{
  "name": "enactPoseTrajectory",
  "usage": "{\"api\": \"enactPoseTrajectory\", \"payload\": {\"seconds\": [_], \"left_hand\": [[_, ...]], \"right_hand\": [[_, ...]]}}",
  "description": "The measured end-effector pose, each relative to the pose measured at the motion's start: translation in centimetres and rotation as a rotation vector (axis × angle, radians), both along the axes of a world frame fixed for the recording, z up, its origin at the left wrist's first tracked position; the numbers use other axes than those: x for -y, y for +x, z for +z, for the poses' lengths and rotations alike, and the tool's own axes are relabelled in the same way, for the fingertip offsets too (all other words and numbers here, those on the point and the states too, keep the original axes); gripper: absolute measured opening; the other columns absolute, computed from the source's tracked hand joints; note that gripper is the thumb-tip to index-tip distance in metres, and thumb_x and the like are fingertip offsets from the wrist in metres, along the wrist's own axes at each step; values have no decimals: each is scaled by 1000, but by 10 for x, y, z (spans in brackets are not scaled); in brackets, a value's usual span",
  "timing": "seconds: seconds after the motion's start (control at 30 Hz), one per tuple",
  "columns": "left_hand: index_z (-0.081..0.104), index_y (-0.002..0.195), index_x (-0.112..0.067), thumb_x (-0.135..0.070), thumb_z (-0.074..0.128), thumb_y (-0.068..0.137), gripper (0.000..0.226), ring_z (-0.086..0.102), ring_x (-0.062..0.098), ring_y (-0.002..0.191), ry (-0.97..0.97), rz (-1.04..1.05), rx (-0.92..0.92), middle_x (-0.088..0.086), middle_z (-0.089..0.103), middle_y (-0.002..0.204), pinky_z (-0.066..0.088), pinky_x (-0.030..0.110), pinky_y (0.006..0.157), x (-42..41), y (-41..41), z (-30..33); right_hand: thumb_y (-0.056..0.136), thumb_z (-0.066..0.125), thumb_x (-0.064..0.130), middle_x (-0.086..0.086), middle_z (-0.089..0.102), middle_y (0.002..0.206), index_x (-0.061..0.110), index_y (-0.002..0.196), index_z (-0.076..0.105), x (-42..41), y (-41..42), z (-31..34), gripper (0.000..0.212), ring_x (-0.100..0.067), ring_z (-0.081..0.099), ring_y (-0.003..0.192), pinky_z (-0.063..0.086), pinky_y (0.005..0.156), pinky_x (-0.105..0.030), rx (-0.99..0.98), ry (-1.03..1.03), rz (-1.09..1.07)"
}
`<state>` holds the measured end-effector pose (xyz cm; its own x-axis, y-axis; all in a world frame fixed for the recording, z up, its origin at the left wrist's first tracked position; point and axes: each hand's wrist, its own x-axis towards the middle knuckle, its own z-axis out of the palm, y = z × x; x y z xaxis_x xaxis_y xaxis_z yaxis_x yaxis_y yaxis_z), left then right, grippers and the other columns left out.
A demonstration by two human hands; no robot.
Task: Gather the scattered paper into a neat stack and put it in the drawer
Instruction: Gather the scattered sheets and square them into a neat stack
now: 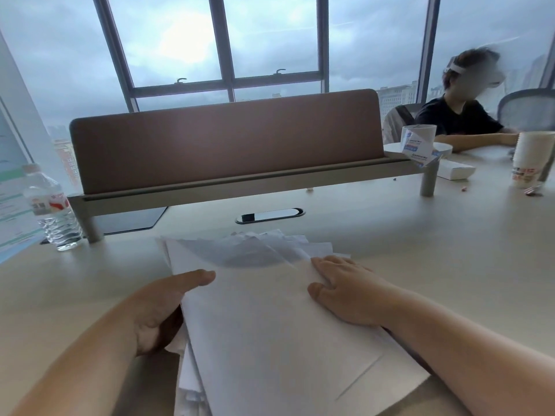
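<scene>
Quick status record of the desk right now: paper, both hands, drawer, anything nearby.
paper: loose pile of white sheets on the desk, far edges fanned, not squared
left hand: grips the pile's left edge, thumb on top
right hand: rests flat on the top sheet
drawer: not in view
nearby: water bottle far left; paper cups far right

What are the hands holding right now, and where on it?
The left hand grips the paper pile at its left edge, thumb on top. The right hand presses flat on its right side.
</scene>
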<state>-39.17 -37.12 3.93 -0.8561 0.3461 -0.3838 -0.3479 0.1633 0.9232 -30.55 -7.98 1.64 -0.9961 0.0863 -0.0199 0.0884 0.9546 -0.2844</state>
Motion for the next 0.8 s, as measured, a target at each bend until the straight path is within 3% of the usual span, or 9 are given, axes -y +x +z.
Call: {"api": "enactPoseTrajectory", "payload": {"seconds": [0.2, 0.3, 0.4, 0.47, 0.53, 0.6, 0.67, 0.73, 0.8], "left_hand": [[76, 104, 3, -21, 83, 85, 31, 76, 43, 89, -137, 119, -136, 24, 78, 93, 56, 58, 97, -7, 1, -4], [74, 105, 2, -7, 77, 90, 18, 77, 40, 87, -151, 156, -207, 20, 79, 90, 59, 52, 91, -8, -1, -9], [73, 107, -3, -7, 82, 84, 26, 78, 36, 84, -146, 179, -281, 14, 81, 90, 61, 46, 84, -9, -6, -11], [74, 104, -5, -7, 82, 83, 22, 78, 29, 74, -130, 219, -309, 10, 81, 85, 62, 37, 72, -7, -10, -12], [74, 99, -8, -4, 75, 89, 10, 77, 22, 65, -89, 267, -326, 9, 81, 85, 59, 29, 61, -6, -13, -11], [73, 103, -10, -4, 71, 91, 13, 78, 26, 75, -3, 336, -316, 11, 81, 95, 62, 34, 71, -7, -13, -10], [70, 106, -9, -5, 68, 94, 13, 75, 29, 82, 75, 419, -325, 12, 78, 98, 61, 31, 72, -7, -13, -9], [68, 106, -9, -5, 66, 97, 11, 74, 31, 88, 181, 487, -317, 13, 77, 101, 61, 33, 77, -8, -13, -10], [68, 115, -7, -4, 64, 97, 19, 75, 36, 101, 341, 554, -264, 14, 77, 111, 59, 51, 94, -9, -16, -13]], "right_hand": [[105, 33, 52, 12, 17, 168, 31, 163, 14, 1, 2, -2, 65, -9, 10, 155, 8, 124, -30, 0, -26, 60], [105, 33, 51, 14, 17, 168, 33, 162, 15, 0, 1, -4, 63, -8, 11, 155, 9, 124, -29, -8, -43, 66], [105, 35, 50, 15, 17, 168, 33, 162, 16, -2, 0, -5, 63, -7, 12, 154, 10, 122, -26, -21, -92, 51], [105, 39, 48, 14, 22, 167, 32, 162, 19, -5, -2, -6, 63, -8, 18, 153, 17, 120, -25, -54, -191, 30], [104, 44, 46, 12, 38, 158, 33, 160, 26, -9, -5, -8, 60, -9, 37, 144, 38, 109, -25, -91, -368, -20], [104, 48, 42, 6, 62, 130, 31, 147, 45, -11, -10, -8, 45, -10, 59, 113, 51, 86, -20, -188, -581, -116], [103, 52, 34, -1, 68, 101, 21, 121, 62, -16, -13, -3, 24, -16, 64, 90, 54, 93, -35, -290, -805, -253], [100, 55, 34, -7, 70, 97, 12, 105, 67, -23, -14, 2, 26, -26, 68, 90, 53, 95, -49, -372, -929, -375], [97, 59, 36, -12, 72, 103, 16, 107, 70, -24, -11, 7, 25, -30, 68, 89, 54, 82, -44, -408, -1123, -445]]}}
